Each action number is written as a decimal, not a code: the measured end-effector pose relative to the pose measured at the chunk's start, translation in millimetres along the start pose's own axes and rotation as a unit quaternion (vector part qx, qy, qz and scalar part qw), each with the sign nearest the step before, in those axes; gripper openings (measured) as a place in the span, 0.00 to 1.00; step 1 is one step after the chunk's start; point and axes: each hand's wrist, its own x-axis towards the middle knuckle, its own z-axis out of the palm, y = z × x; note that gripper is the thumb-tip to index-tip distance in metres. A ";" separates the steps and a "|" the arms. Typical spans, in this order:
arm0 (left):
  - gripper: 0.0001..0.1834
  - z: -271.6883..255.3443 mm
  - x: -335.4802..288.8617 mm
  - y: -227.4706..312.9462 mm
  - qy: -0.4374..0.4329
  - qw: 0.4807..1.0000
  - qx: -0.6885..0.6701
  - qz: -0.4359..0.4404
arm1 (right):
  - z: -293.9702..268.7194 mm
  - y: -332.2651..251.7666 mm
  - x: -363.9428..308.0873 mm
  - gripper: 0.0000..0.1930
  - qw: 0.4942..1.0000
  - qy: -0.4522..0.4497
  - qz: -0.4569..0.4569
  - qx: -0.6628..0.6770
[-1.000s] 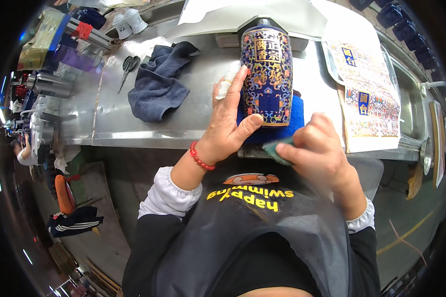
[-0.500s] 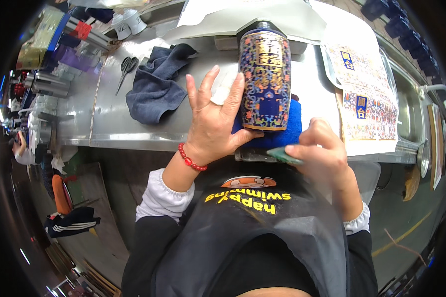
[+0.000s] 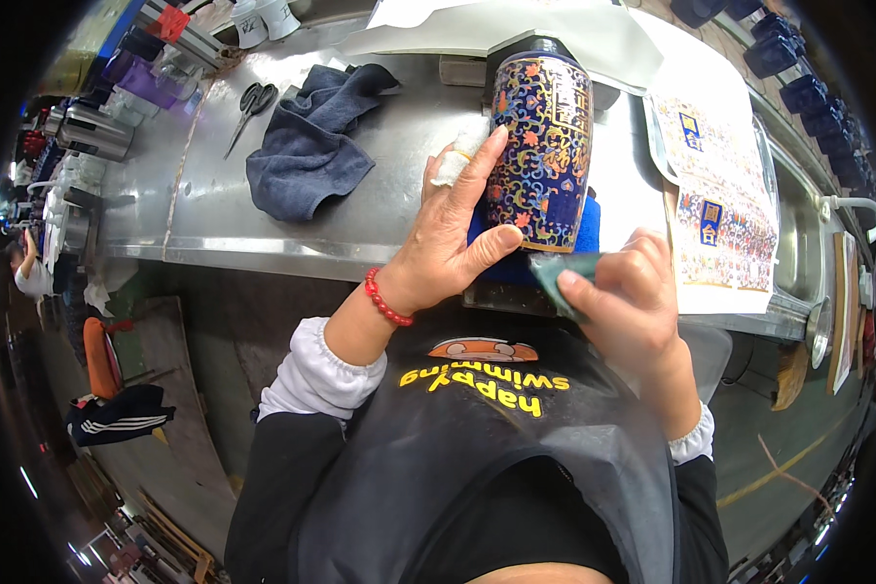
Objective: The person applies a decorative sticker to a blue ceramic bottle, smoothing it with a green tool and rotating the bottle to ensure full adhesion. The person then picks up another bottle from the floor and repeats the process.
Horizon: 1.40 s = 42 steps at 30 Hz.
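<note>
A dark blue bottle (image 3: pixel 535 156) with a colourful floral and gold pattern lies on its side, its neck pointing away from me. Under its near end is a bright blue cloth (image 3: pixel 590 226). My left hand (image 3: pixel 440 234) rests against the bottle's left side, fingers stretched out and thumb by the base; one finger has a white wrapping (image 3: pixel 450 167). In my right hand (image 3: pixel 637 297) is a flat green scraper (image 3: pixel 579 275), pinched between thumb and fingers. The scraper is just below the bottle's base, where its tip comes close to the cloth.
A crumpled grey-blue towel (image 3: pixel 307 146) and black-handled scissors (image 3: pixel 251 112) lie left on the metal bench (image 3: pixel 204 219). Patterned sheets (image 3: pixel 730 180) lie at right, beside a sink (image 3: pixel 808 234). Several dark blue bottles (image 3: pixel 818 107) stand far right; white paper (image 3: pixel 516 39) lies behind.
The bottle has turned about its length, showing another part of its pattern. My left thumb has risen toward its base and the fingers have drawn closer together. The scraper has tilted and moved up slightly.
</note>
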 end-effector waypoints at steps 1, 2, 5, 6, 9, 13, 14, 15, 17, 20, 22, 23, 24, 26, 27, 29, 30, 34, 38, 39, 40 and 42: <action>0.47 -0.2 -0.7 -0.9 -0.006 1.000 -0.002 -0.003 | -0.6 0.2 2.0 0.21 1.000 -0.007 -0.007 0.021; 0.47 -0.7 -1.2 -1.8 -0.012 1.000 -0.016 -0.004 | 0.0 0.0 3.9 0.20 1.000 -0.003 0.011 0.013; 0.48 -3.4 -2.3 -5.1 -0.026 0.998 -0.064 -0.011 | 1.3 0.2 9.6 0.18 0.998 0.035 0.022 -0.037; 0.49 -4.4 -3.1 -5.9 -0.027 0.996 -0.087 -0.018 | 0.8 -0.5 10.7 0.18 1.000 0.021 0.004 -0.011; 0.52 -8.2 -5.8 -6.0 -0.027 0.998 0.051 0.018 | -0.6 -2.8 12.3 0.18 0.998 -0.035 -0.005 0.055; 0.56 -14.3 -3.7 0.2 -0.012 0.961 0.271 0.057 | -1.0 -4.0 14.1 0.18 0.997 -0.046 -0.003 -0.063; 0.56 -17.0 -2.3 2.4 -0.009 0.946 0.318 0.066 | 0.2 -3.8 14.7 0.17 0.997 -0.066 -0.034 -0.006; 0.55 -18.3 -1.9 5.5 -0.002 0.941 0.334 0.061 | 0.3 -3.9 15.0 0.17 0.998 -0.055 -0.035 0.027; 0.54 -20.2 -1.0 10.1 0.010 0.930 0.357 0.093 | 2.2 -3.1 15.4 0.18 1.000 -0.002 -0.015 -0.009; 0.53 -19.0 -1.8 10.1 0.014 0.935 0.341 0.098 | 6.5 -2.7 13.8 0.21 1.000 -0.013 -0.017 0.001; 0.53 -15.2 -2.4 4.2 0.006 0.965 0.253 0.075 | 7.3 -3.5 11.2 0.21 0.995 -0.023 -0.041 0.093; 0.56 -13.4 -3.9 0.7 0.003 0.979 0.192 0.061 | 7.4 -4.8 9.8 0.20 0.997 0.026 -0.017 0.075; 0.57 -11.0 -5.4 -2.8 -0.001 0.984 0.172 0.056 | 7.8 -3.5 9.1 0.20 0.998 0.066 0.023 -0.008; 0.60 -6.6 -8.3 -8.1 -0.004 0.990 0.135 0.039 | 6.3 -3.7 7.9 0.21 0.998 -0.001 0.024 -0.054; 0.60 -4.9 -9.9 -8.8 -0.009 0.986 0.163 0.038 | 3.4 -5.9 7.4 0.21 0.999 -0.039 -0.007 0.015; 0.60 -4.2 -10.8 -8.7 -0.001 0.982 0.190 0.008 | -2.6 -6.6 8.2 0.20 0.987 -0.112 -0.003 0.120; 0.59 -4.5 -10.6 -7.2 -0.008 0.979 0.204 -0.018 | -4.8 -7.3 8.7 0.20 0.991 -0.065 0.043 0.104; 0.53 -9.7 -9.5 2.3 0.039 0.938 0.339 0.063 | -8.5 -6.8 11.7 0.23 0.994 -0.011 0.108 -0.015; 0.54 -8.1 -9.6 3.1 0.046 0.946 0.313 0.074 | 6.1 -11.2 11.1 0.25 0.989 -0.081 0.086 -0.091; 0.54 -7.4 -10.3 0.6 0.043 0.964 0.251 0.069 | 7.0 -14.3 9.9 0.26 0.983 -0.089 0.131 -0.090; 0.53 -6.9 -11.2 -2.4 0.040 0.979 0.190 0.063 | 9.9 -16.2 9.3 0.27 0.981 -0.110 0.108 -0.118; 0.51 -3.9 -12.7 -8.9 0.035 0.994 0.095 0.051 | 10.0 -19.4 8.2 0.27 0.975 -0.136 0.082 -0.158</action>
